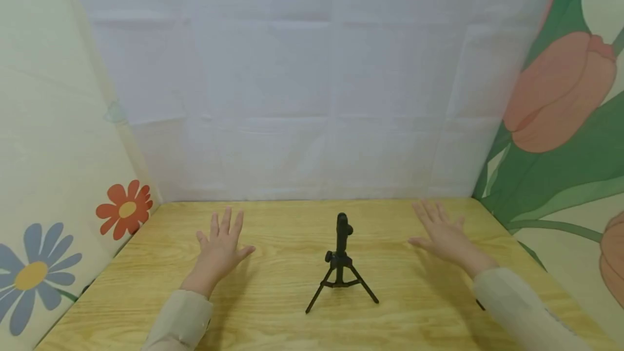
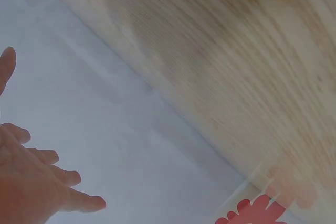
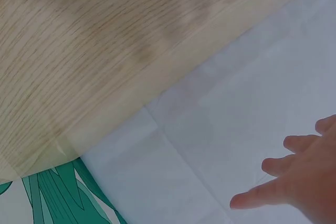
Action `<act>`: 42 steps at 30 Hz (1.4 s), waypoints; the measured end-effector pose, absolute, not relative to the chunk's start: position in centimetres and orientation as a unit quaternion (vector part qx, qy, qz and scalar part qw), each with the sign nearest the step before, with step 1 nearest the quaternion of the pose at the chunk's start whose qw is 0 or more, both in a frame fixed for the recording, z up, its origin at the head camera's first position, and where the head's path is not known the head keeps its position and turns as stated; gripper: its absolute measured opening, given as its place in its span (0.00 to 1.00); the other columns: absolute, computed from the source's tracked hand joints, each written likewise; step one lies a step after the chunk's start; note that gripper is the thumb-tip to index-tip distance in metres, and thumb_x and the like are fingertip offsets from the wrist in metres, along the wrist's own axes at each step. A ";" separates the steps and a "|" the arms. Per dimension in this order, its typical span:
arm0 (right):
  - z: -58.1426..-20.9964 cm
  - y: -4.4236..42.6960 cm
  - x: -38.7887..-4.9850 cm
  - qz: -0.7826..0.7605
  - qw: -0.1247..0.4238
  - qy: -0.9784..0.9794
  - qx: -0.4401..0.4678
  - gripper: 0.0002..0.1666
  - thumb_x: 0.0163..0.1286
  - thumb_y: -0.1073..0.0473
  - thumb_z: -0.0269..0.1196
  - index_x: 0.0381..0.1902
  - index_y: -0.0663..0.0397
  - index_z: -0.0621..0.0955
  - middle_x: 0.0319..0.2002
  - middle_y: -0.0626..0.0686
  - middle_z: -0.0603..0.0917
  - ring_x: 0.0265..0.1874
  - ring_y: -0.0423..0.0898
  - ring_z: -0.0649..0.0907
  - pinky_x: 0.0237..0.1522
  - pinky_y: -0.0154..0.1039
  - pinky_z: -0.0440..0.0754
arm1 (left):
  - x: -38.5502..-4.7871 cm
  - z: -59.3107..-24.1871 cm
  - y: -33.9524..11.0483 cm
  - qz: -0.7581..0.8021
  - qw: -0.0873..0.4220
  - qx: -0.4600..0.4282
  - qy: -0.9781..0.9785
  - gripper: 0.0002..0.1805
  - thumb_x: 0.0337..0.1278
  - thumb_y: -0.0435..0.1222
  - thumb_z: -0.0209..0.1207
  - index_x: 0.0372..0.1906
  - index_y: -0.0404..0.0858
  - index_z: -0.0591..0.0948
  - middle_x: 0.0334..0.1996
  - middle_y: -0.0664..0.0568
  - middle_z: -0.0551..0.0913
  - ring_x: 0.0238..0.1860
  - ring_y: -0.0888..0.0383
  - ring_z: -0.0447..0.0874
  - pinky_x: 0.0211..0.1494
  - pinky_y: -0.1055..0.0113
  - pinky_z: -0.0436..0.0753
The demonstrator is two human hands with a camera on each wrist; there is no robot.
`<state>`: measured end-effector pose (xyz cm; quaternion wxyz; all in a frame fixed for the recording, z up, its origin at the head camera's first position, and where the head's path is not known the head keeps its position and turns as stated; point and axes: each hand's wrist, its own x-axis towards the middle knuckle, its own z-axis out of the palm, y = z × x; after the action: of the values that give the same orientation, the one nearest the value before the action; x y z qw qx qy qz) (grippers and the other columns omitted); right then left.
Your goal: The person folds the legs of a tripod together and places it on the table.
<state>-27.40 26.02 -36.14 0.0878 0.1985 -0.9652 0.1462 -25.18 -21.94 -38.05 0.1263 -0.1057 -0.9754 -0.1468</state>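
A small black tripod (image 1: 339, 264) stands upright on the wooden table, its legs spread and a post with knobs rising from them. To its left my left hand (image 1: 219, 251) is held over the table with straight, spread fingers, touching nothing. My right hand (image 1: 446, 240) is on the other side, also with fingers spread and nothing held. The left wrist view shows part of the left hand (image 2: 37, 182) in front of the white cloth. Part of the right hand (image 3: 299, 174) appears likewise in the right wrist view. Neither hand touches the tripod.
The wood-grain table (image 1: 273, 318) ends at a white cloth (image 1: 292, 96) hung behind it. Flower-printed cloths line the left (image 1: 58, 140) and right side (image 1: 560, 188). A small dark object (image 1: 480, 304) lies by the right sleeve, mostly hidden; its kind cannot be told.
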 end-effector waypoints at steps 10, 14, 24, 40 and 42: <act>-36.1 25.6 -27.1 0.157 0.082 -0.964 0.199 0.50 0.68 0.47 0.63 0.74 0.67 0.53 0.72 0.73 0.46 0.68 0.78 0.44 0.49 0.84 0.29 | -24.7 -38.5 -21.7 -0.159 0.128 -0.119 -0.972 0.47 0.61 0.44 0.63 0.73 0.26 0.51 0.72 0.25 0.44 0.69 0.22 0.38 0.57 0.21 0.48; -36.2 25.4 -27.0 0.151 0.095 -0.964 0.199 0.48 0.68 0.49 0.63 0.73 0.68 0.55 0.71 0.74 0.50 0.67 0.78 0.48 0.49 0.85 0.33 | -24.5 -38.8 -21.4 -0.165 0.140 -0.145 -0.966 0.45 0.61 0.42 0.64 0.72 0.24 0.54 0.70 0.23 0.49 0.67 0.20 0.45 0.58 0.26 0.58; -36.3 24.7 -26.2 0.147 0.122 -0.961 0.200 0.42 0.70 0.50 0.62 0.71 0.67 0.60 0.67 0.70 0.64 0.64 0.70 0.65 0.55 0.79 0.54 | -23.6 -38.4 -20.4 -0.321 0.048 -0.141 -0.935 0.44 0.67 0.43 0.58 0.74 0.26 0.49 0.72 0.26 0.47 0.70 0.28 0.48 0.67 0.35 0.56; -36.7 23.8 -24.8 0.160 0.182 -0.939 0.245 0.31 0.68 0.59 0.64 0.62 0.72 0.71 0.58 0.70 0.76 0.56 0.67 0.75 0.57 0.64 0.71 | -22.4 -38.0 -18.7 -0.419 0.043 -0.102 -0.901 0.37 0.69 0.41 0.57 0.71 0.24 0.57 0.69 0.28 0.59 0.69 0.30 0.53 0.67 0.36 0.58; -36.7 23.4 -24.7 0.162 0.189 -0.936 0.250 0.29 0.68 0.60 0.64 0.61 0.73 0.72 0.57 0.70 0.77 0.55 0.67 0.76 0.56 0.62 0.72 | -22.3 -37.9 -18.6 -0.427 0.046 -0.099 -0.898 0.36 0.69 0.40 0.57 0.71 0.24 0.58 0.68 0.28 0.61 0.69 0.31 0.55 0.66 0.36 0.60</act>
<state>-24.66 23.42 -36.72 0.1887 0.2498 -0.9358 0.1620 -22.26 -18.61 -37.90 0.0462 -0.0990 -0.8977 -0.4269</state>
